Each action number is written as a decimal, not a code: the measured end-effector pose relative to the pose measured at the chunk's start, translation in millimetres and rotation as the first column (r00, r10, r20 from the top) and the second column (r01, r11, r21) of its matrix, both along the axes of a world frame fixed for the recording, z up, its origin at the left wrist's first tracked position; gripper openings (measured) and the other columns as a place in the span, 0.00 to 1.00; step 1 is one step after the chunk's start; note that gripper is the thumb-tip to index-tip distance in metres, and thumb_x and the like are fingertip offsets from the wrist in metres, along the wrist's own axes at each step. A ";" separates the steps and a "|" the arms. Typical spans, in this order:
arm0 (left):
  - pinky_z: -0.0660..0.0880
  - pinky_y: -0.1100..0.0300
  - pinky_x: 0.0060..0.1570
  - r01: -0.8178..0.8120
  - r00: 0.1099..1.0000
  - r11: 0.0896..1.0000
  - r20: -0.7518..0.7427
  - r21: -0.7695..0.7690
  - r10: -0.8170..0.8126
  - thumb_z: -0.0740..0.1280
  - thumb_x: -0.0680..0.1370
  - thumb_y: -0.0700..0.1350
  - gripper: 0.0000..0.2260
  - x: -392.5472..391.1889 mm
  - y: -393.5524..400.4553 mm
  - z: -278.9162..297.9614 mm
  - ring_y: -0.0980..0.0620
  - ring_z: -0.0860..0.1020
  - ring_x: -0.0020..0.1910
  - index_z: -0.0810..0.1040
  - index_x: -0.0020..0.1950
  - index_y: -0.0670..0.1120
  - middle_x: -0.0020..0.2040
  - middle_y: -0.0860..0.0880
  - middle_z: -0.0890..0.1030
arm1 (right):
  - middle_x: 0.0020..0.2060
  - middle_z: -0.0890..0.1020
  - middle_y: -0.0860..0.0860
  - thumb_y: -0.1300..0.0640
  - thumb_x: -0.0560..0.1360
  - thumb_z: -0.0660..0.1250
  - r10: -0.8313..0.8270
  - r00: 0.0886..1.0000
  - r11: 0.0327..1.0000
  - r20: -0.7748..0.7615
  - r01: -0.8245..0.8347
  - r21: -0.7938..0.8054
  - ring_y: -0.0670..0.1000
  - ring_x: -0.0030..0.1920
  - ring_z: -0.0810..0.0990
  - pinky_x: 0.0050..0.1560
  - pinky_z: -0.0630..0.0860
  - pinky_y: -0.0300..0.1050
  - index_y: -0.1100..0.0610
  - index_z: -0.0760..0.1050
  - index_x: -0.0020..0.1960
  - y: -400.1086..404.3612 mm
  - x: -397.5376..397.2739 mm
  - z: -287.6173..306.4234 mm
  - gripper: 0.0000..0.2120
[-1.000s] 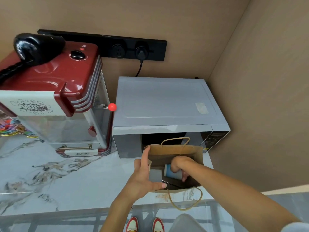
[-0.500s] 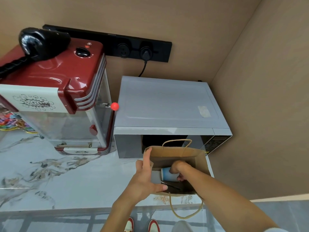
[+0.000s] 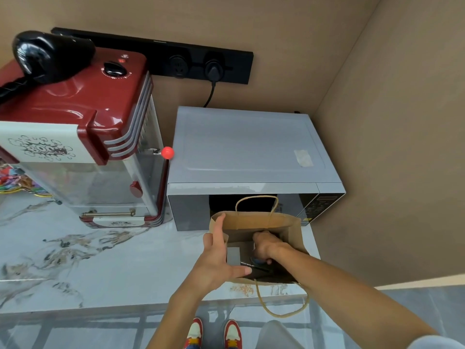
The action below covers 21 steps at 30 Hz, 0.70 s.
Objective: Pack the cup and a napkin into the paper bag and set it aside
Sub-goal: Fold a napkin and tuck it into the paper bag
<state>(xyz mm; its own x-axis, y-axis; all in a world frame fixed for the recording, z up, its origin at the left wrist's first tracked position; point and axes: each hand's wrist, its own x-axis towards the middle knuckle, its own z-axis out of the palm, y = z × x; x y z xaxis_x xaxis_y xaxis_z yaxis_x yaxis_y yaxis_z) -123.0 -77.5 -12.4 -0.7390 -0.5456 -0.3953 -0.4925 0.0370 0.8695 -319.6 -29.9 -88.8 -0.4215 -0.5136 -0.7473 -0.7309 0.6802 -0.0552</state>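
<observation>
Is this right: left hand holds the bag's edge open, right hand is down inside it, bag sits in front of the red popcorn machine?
Not quite. In the head view the paper bag stands in front of the microwave, not the red popcorn machine. Left hand on its edge, right hand inside: correct.

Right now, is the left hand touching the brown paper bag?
Touching. The head view shows the left hand gripping the brown paper bag's left rim, thumb hooked inside the opening.
</observation>
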 end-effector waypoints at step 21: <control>0.69 0.64 0.58 -0.001 1.000 1.000 0.007 0.013 0.001 0.81 0.68 0.45 0.58 -3.1 -1.5 -1.0 0.49 0.62 0.73 0.38 0.78 0.63 0.75 0.50 0.55 | 0.28 0.82 0.52 0.62 0.78 0.69 0.249 0.962 0.959 0.116 -0.261 0.108 0.45 0.17 0.79 0.27 0.78 0.41 0.55 0.73 0.37 1.1 6.8 -12.1 0.12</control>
